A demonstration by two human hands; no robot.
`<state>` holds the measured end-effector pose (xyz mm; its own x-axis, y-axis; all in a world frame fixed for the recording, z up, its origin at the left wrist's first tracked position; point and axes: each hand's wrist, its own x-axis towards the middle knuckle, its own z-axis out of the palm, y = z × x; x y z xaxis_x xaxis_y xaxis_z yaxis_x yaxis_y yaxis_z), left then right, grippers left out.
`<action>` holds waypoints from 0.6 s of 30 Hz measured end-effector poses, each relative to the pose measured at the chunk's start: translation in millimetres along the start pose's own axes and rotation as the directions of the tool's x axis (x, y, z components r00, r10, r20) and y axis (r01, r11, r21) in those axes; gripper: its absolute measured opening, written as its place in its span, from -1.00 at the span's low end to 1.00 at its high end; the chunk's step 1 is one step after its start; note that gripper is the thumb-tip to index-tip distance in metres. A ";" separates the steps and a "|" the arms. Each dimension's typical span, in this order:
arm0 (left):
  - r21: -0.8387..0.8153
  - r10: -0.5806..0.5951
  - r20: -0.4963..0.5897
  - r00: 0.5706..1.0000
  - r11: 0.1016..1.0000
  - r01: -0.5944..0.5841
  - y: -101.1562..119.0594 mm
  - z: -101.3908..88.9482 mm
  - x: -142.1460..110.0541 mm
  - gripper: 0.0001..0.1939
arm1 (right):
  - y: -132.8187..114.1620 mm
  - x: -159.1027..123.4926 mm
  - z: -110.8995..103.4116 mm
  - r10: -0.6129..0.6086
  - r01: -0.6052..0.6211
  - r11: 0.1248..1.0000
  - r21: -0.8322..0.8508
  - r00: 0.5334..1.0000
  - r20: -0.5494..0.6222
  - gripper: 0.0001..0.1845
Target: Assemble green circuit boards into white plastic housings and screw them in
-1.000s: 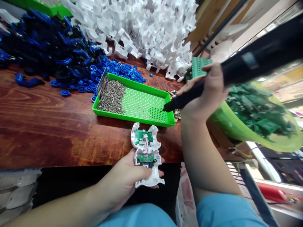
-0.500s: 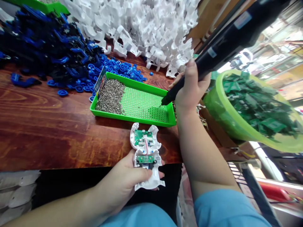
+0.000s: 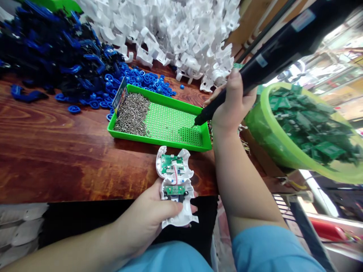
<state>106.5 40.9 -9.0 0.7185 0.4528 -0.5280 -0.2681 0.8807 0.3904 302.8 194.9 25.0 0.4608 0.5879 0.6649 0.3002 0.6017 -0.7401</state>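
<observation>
My left hand point(image 3: 159, 209) is closed around a white plastic housing point(image 3: 185, 215) at the table's front edge, thumb on its lower half. Two green circuit boards sit in the housing, an upper board point(image 3: 167, 163) and a lower board point(image 3: 174, 190), with a red and white wire running between them. My right hand point(image 3: 231, 102) grips a black electric screwdriver point(image 3: 263, 56), tilted with its tip down over the right end of a green perforated tray point(image 3: 159, 143). Small metal screws point(image 3: 132, 115) are heaped at the tray's left end. The bit holds no screw that I can make out.
Behind the tray lie blue round pieces point(image 3: 141, 81), a pile of blue and black parts point(image 3: 56, 53) and a large heap of white shells point(image 3: 176, 34). On the right, a yellow-green basin point(image 3: 261, 139) holds green circuit boards point(image 3: 306, 124). White parts point(image 3: 22, 226) lie below the table, lower left.
The screwdriver and my right hand have shifted very slightly to the right. My left hand and the housing have hardly moved.
</observation>
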 end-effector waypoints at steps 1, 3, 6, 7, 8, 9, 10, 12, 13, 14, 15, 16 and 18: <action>0.000 0.002 0.003 1.000 1.000 -0.002 0.1 -0.1 -0.1 -0.61 | -0.3 0.1 -0.1 0.005 -0.005 1.000 -0.008 1.000 -0.002 -0.75; 0.005 0.006 0.008 1.000 1.000 -0.006 0.4 -0.3 -0.4 -0.61 | -0.2 0.8 -0.4 0.005 -0.005 1.000 -0.025 1.000 0.000 -0.71; 0.014 0.007 0.004 1.000 1.000 -0.007 0.9 -0.6 -0.7 -0.62 | 2.0 2.0 -1.3 -0.018 0.018 0.999 -0.040 1.000 -0.002 -0.63; 0.015 0.007 0.005 1.000 1.000 -0.007 1.1 -0.6 -0.7 -0.62 | 3.2 2.3 -1.8 -0.019 0.019 0.999 -0.047 1.000 -0.002 -0.61; 0.014 0.006 0.003 1.000 1.000 -0.006 1.3 -0.6 -0.6 -0.62 | 4.4 2.5 -2.2 -0.017 0.017 0.999 -0.050 1.000 -0.001 -0.60; 0.012 0.006 0.006 1.000 1.000 -0.006 1.5 -0.7 -0.4 -0.62 | 5.4 2.5 -2.6 -0.013 0.013 0.999 -0.046 1.000 0.002 -0.60; 0.009 0.008 0.008 1.000 1.000 -0.008 1.6 -0.8 -0.2 -0.62 | 6.3 2.5 -2.9 -0.007 0.008 0.999 -0.037 1.000 0.010 -0.61; 0.009 0.005 0.009 1.000 1.000 -0.005 1.6 -1.0 0.2 -0.61 | 6.5 2.0 -3.0 -0.001 0.001 1.000 -0.017 1.000 0.029 -0.63; 0.010 0.004 0.010 1.000 1.000 -0.004 1.5 -1.1 0.3 -0.61 | 5.6 1.5 -2.9 0.001 0.000 1.000 -0.015 0.999 0.036 -0.65; 0.011 0.001 0.013 1.000 1.000 -0.001 1.4 -1.3 0.5 -0.61 | 4.0 0.8 -2.6 0.001 0.000 1.000 -0.024 0.999 0.038 -0.66; 0.012 -0.002 0.015 1.000 1.000 0.002 1.3 -1.4 0.6 -0.60 | 1.5 -0.1 -2.3 -0.001 0.002 0.999 -0.052 0.999 0.032 -0.67; 0.013 -0.003 0.015 1.000 1.000 0.002 1.2 -1.4 0.8 -0.60 | -1.6 -1.2 -2.1 0.004 0.000 0.995 -0.102 0.999 0.034 -0.67; 0.017 0.002 0.015 1.000 1.000 -0.002 1.2 -1.3 1.1 -0.59 | -8.8 -3.4 -2.0 0.026 -0.012 0.964 -0.264 0.998 0.049 -0.66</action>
<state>106.1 42.6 -10.1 0.7275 0.4525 -0.5158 -0.2591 0.8772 0.4041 300.2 186.5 29.0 0.4272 0.6292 0.6493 0.5044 0.4301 -0.7487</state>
